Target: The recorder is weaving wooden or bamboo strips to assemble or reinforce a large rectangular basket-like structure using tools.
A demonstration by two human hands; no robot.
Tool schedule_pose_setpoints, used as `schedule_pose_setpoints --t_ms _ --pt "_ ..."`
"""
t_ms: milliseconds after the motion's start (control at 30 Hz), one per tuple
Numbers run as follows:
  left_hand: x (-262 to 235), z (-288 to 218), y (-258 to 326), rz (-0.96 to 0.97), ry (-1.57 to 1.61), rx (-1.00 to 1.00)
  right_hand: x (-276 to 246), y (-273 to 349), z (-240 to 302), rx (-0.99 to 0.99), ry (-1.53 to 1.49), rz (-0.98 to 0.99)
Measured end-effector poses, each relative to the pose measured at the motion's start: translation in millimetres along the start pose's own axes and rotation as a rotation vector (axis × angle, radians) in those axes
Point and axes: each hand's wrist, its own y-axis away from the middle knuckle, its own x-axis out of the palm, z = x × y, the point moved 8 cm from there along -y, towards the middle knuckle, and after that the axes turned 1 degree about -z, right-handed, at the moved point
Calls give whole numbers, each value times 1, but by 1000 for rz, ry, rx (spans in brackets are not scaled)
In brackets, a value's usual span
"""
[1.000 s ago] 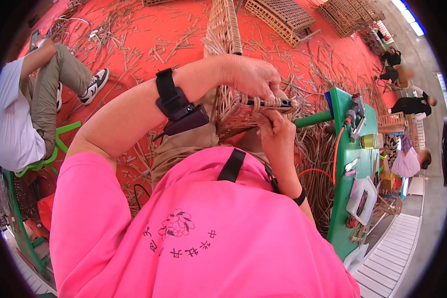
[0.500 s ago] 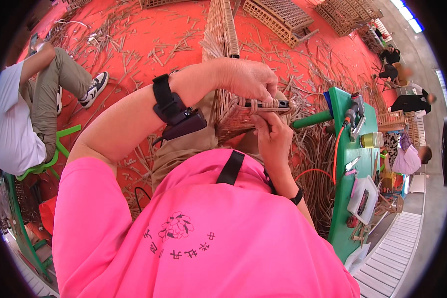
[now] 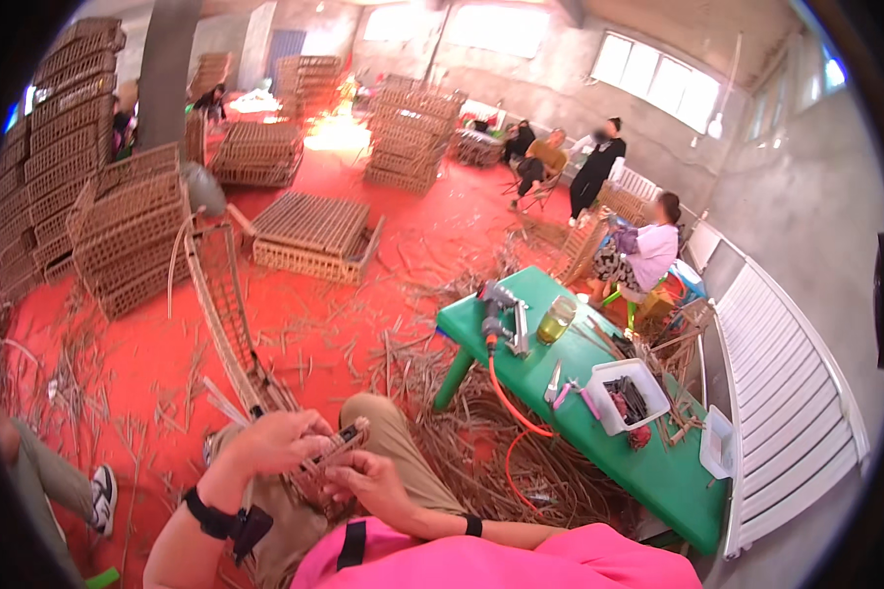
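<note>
Left hand point(image 3: 280, 442): closed on wicker frame point(image 3: 226, 348)
Right hand point(image 3: 375, 484): pinching it too
Nail gun point(image 3: 502, 319): far-left edge, green table point(image 3: 609, 466)

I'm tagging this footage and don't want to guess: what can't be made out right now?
- Head view: the part of the woven piece under the left hand and right hand, covered by their fingers.
- Head view: the upper body of the nearby person at left, cut off by the dark rim.
- Head view: what the dark items in the white tray are, too small.
- Head view: the far floor patch, washed out by glare.
</note>
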Motion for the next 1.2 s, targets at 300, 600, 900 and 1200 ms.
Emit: schedule_pose_setpoints --t_ms 300,600,900,1200 --pt "-1 3 3 -10 25 -109 4 0 -14 -6 -261 -16" --pt "-2 4 -5 31 124 -26 -2 0 19 -337 284 -205" --pt "0 6 -4 61 198 -29 18 25 73 -828 704 -173" --pt "-1 9 -3 53 186 -83 20 21 77 -852 742 -119"
